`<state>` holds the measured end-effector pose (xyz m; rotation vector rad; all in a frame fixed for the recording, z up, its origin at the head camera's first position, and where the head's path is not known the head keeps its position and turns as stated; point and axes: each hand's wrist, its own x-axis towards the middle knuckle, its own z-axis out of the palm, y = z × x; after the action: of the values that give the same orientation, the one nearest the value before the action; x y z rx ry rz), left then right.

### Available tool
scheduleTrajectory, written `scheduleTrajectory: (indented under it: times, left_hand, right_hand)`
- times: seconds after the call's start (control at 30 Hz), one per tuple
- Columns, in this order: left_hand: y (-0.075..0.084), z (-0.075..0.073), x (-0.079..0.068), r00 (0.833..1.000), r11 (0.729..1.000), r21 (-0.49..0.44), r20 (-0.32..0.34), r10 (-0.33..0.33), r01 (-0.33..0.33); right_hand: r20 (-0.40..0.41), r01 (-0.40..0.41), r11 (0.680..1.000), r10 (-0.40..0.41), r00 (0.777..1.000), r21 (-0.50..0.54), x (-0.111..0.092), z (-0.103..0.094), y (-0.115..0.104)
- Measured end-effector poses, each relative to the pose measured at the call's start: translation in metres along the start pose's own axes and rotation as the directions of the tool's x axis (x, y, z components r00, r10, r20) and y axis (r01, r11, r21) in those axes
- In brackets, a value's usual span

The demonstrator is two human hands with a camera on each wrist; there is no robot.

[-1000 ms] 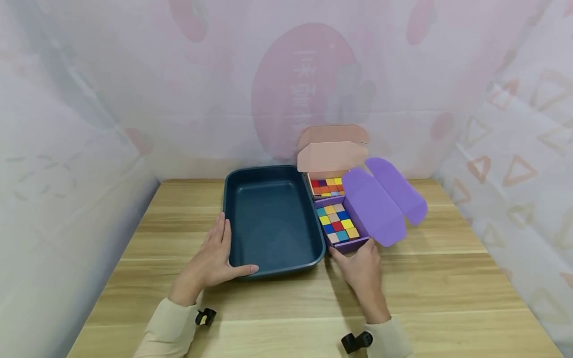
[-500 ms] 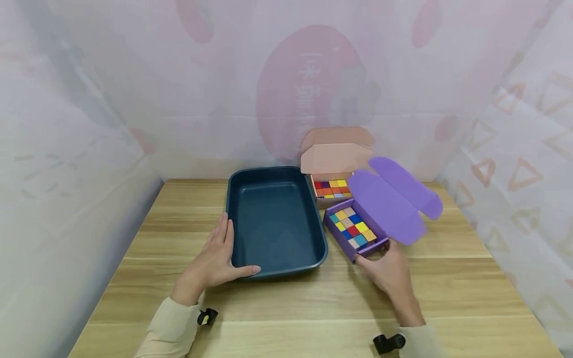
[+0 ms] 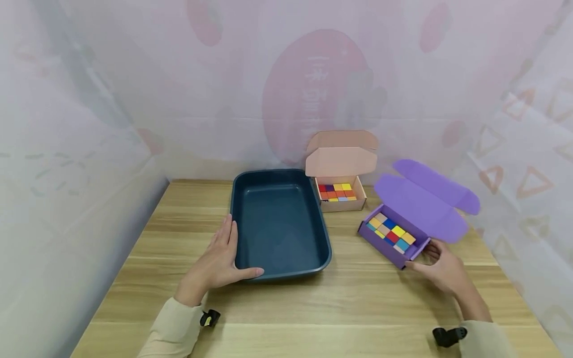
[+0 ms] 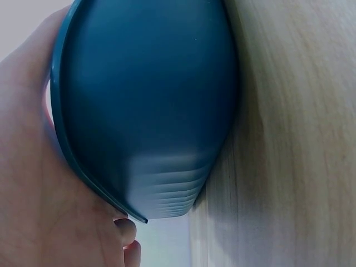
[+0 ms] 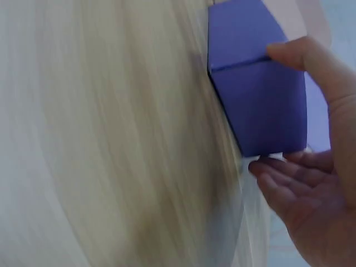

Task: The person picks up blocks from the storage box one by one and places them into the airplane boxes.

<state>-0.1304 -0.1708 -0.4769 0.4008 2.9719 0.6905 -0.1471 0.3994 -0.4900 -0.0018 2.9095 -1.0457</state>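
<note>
A dark blue rectangular tray (image 3: 277,233) lies on the wooden table. My left hand (image 3: 215,261) rests on its near left corner, fingers straight along the left rim and thumb along the front rim. To the right is a purple cardboard box (image 3: 380,247), lid raised and folded back, holding rows of coloured cubes (image 3: 391,237). My right hand (image 3: 443,268) holds this box by its near right end. In the right wrist view the thumb presses one side of the purple box wall (image 5: 258,108) and the fingers are at the opposite side.
Behind, against the tray's right side, stands a light pink cardboard box (image 3: 342,205) with its lid up and more coloured cubes inside. A printed curtain (image 3: 215,99) closes off the back and both sides of the table (image 3: 291,311).
My right hand has moved the purple box to the right, away from the tray and the pink box, turning it slightly. My left hand has stayed on the tray.
</note>
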Motion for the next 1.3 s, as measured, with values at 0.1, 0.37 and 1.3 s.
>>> scheduleTrajectory:
  times: [0.1, 0.37, 1.3]
  left_hand:
    - [0.002, -0.002, 0.000, 1.000, 1.000, 0.000, -0.003, 0.006, -0.006]
    - [0.001, -0.002, -0.003, 1.000, 1.000, -0.001, -0.008, 0.011, -0.012]
    - [-0.002, 0.005, -0.002, 1.000, 1.000, 0.002, -0.011, 0.016, -0.016]
  right_hand:
    - [0.029, 0.015, 1.000, -0.015, 0.999, -0.003, 0.002, -0.010, 0.007]
    - [-0.090, -0.042, 0.999, 0.039, 0.995, -0.033, -0.006, 0.013, -0.024]
    - [-0.327, -0.119, 0.988, 0.146, 0.934, 0.099, 0.034, 0.021, -0.011]
